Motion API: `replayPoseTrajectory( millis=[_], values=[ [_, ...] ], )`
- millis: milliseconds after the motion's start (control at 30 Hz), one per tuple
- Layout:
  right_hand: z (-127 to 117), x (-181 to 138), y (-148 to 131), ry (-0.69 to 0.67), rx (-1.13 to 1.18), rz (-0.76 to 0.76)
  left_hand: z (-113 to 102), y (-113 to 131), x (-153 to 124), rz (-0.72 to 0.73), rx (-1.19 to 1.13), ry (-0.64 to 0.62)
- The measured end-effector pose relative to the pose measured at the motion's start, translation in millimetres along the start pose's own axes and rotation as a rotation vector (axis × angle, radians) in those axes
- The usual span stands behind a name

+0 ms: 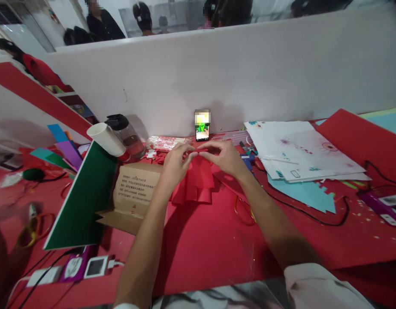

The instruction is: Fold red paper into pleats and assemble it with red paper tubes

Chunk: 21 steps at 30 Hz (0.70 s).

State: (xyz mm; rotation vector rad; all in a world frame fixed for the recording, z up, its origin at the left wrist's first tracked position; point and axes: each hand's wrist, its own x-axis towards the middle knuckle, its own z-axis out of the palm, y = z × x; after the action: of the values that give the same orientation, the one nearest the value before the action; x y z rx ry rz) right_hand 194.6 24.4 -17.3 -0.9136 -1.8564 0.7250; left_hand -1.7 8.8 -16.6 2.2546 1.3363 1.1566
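My left hand [176, 165] and my right hand [226, 159] meet near the middle of the table, fingertips almost touching. Both are closed in a pinch on a small piece of red paper [202, 150]; its exact fold is hard to make out between the fingers. Just below them lie overlapping red paper strips [198, 182] on the red tabletop [201, 244]. Behind my hands a phone [202, 128] leans upright against the white partition, its screen lit. The loops of red-handled scissors [244, 212] stick out beside my right forearm.
An open cardboard box [130, 193] and a green board [82, 201] stand left, with a white paper roll [106, 139] and a bottle [128, 135] behind. Printed white sheets [300, 148] and a black cable [313, 219] lie right. Another pair of scissors [33, 225] rests far left.
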Motion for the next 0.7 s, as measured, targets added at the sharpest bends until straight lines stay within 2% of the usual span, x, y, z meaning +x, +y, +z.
replayPoseTrajectory(
  millis=[467, 700],
  values=[
    [-1.2, 0.4, -0.8, -0.027, 0.007, 0.029, -3.8, 2.4, -0.5, -0.029, 0.009, -0.047],
    [-3.1, -0.4, -6.6, -0.004, 0.048, 0.019, -2.7, 6.7, -0.5, -0.064, -0.144, 0.011]
  ],
)
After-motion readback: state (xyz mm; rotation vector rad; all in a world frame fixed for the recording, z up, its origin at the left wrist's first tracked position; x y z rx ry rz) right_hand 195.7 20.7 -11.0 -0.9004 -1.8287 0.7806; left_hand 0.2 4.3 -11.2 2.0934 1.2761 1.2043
